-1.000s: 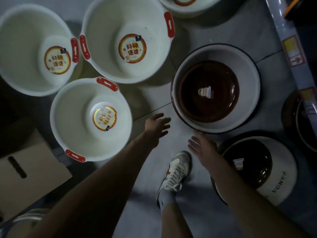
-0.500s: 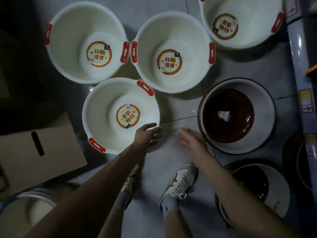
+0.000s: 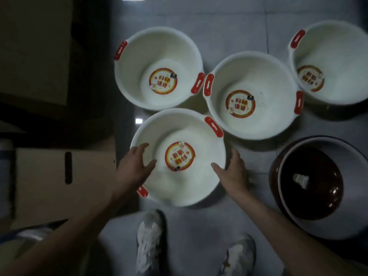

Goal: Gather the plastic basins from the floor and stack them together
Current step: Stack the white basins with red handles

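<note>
Just ahead of the shoes [image 3: 150, 236], both forearms reach forward. The left hand [image 3: 135, 166] and right hand [image 3: 233, 172] grip opposite sides of the nearest basin [image 3: 179, 124], thumbs inside and fingers over the rim. Beyond it on the floor [image 3: 229, 26] sit the left basin [image 3: 159, 46], middle basin [image 3: 249, 72] and right basin [image 3: 334, 46].

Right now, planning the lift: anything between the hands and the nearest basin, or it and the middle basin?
Nothing visible: left hand and right hand grip the nearest basin; the middle basin sits empty beside it.
</note>
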Demonstrator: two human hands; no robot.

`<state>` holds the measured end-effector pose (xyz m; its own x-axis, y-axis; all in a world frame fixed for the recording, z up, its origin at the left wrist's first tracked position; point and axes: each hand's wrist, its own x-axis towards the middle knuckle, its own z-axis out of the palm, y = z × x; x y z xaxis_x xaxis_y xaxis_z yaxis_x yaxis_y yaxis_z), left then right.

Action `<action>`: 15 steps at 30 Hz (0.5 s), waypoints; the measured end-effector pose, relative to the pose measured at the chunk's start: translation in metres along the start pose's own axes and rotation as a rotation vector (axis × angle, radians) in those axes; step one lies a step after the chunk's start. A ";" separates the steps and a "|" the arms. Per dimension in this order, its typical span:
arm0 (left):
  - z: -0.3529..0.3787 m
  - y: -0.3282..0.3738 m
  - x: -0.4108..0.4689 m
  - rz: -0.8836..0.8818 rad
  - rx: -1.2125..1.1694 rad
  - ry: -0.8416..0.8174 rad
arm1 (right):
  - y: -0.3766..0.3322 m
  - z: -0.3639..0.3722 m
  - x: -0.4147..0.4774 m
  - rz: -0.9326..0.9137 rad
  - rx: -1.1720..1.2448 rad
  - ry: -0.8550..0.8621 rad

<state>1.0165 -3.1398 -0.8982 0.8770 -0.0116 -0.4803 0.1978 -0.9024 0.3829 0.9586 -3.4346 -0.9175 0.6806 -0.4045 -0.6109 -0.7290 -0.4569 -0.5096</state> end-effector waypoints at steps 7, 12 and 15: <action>0.036 -0.029 0.088 0.111 0.069 0.166 | 0.020 0.036 0.053 -0.462 -0.217 0.201; 0.059 -0.047 0.100 0.200 0.132 0.327 | 0.046 0.063 0.079 -0.651 -0.233 0.264; 0.063 -0.054 0.108 0.211 0.147 0.344 | 0.054 0.065 0.086 -0.728 -0.207 0.268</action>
<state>1.0726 -3.1192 -1.0203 0.9915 -0.0805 -0.1025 -0.0443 -0.9478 0.3157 0.9729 -3.4420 -1.0367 0.9935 -0.1129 0.0114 -0.0850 -0.8066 -0.5849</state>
